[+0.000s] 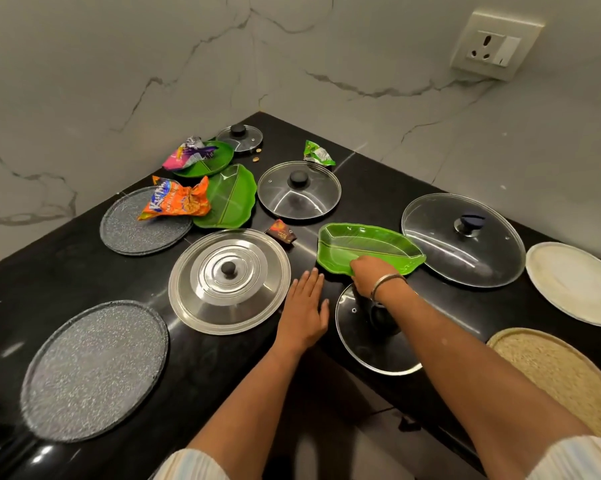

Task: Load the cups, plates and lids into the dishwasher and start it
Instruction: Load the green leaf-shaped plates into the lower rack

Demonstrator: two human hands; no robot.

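My right hand (370,275) grips the near rim of a green leaf-shaped plate (365,245) on the black counter (223,358). My left hand (304,306) lies flat with straight fingers on the counter, between a steel lid (229,280) and a glass lid (365,341) that my right wrist partly hides. Two more green plates (229,199) (219,161) sit further back. Other glass lids lie at the centre back (299,190), the far corner (239,137) and the right (462,239). Two grey speckled plates (94,370) (136,230) lie at left, a white plate (576,282) at right.
An orange snack wrapper (176,200) lies over the grey and green plates, a pink one (188,152) on the far green plate, a green one (318,154) near the wall and a small brown one (281,232) mid-counter. A woven mat (555,372) lies at right. A wall socket (495,46) is above.
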